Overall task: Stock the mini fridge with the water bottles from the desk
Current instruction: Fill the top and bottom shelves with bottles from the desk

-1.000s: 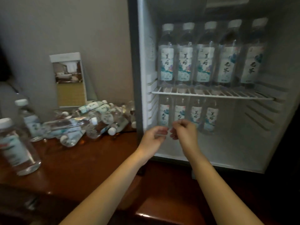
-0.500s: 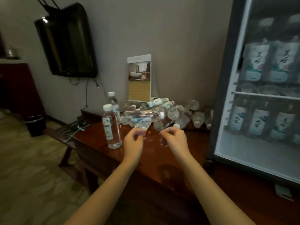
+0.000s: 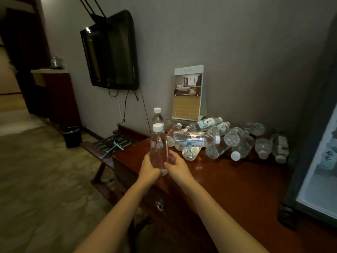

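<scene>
Fridge (image 3: 299,170) fills the far right edge of my view, lit inside showing, with the brown surface (image 3: 228,179) running left from it and a pile (image 3: 218,141) of lying bottles at the back. The bottle (image 3: 158,150) I am after stands upright by the surface's left corner, cap up, long axis vertical, left of the pile and well apart from the fridge. Left grip (image 3: 148,168) and right grip (image 3: 176,166) both curl round its lower half from either side, so I judge the carry goes rightward, right grip leading.
</scene>
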Tool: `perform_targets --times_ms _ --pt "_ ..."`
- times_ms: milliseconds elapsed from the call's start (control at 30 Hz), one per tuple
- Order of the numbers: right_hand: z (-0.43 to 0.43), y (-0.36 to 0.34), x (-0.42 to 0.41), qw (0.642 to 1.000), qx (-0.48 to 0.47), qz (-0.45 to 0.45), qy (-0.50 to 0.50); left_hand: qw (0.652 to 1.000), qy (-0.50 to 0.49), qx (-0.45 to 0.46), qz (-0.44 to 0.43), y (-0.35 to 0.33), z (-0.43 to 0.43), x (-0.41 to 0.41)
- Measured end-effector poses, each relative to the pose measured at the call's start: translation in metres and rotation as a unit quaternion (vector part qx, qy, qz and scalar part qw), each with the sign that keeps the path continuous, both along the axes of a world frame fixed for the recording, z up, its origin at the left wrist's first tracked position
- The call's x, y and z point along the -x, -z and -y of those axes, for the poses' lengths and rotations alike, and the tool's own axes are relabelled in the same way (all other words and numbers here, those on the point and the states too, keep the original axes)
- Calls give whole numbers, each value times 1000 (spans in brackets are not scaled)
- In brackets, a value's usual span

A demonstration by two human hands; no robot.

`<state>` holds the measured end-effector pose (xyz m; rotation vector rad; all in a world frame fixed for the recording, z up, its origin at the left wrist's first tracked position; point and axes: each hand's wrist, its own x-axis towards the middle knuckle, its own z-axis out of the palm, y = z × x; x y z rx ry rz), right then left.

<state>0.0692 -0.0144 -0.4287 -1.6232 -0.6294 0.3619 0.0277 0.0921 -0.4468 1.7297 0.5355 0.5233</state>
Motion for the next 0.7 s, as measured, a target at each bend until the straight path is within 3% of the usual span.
perform_targets --times_ms 133,367,700 --pt "6 0 -3 1000 -21 -5 -2 998 8 -59 -12 1 3 4" --pt "25 -5 -11 999 -21 -43 12 996 91 3 15 0 15 9" --pt "88 -4 -19 1000 -11 -22 2 987 153 -44 10 3 50 -2"
